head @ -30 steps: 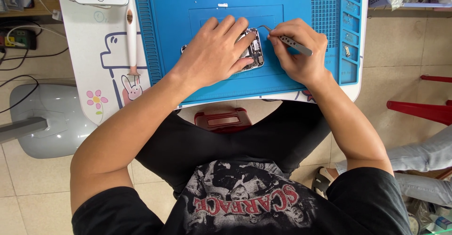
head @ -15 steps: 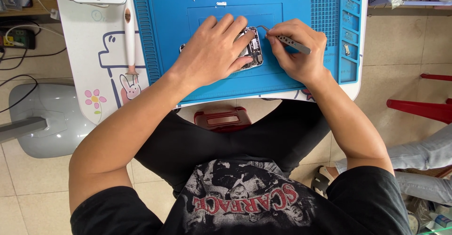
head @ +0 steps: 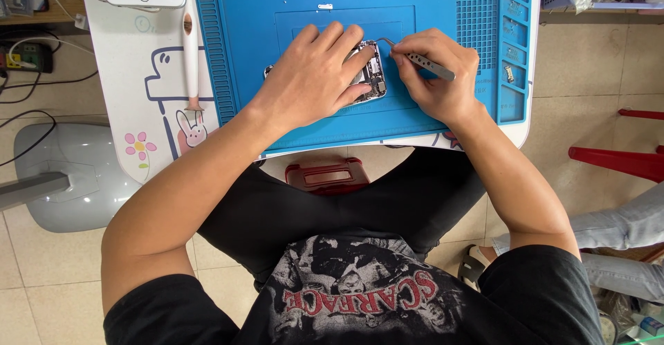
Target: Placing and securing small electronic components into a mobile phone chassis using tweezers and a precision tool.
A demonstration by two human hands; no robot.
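Hardly anything has shifted since a second ago: my left hand [head: 311, 79] still lies flat, fingers spread, pinning the opened phone [head: 370, 72] on the blue mat [head: 443, 120], right hand [head: 436, 75] pinching the tweezers [head: 418, 58] at its upper edge (fine work continuing, I'd judge).

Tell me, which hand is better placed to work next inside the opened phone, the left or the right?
Probably the right. The right hand holds the curved tweezers, whose tip sits at the top edge of the opened phone. The left hand lies flat over the phone on the blue mat, pressing it steady.
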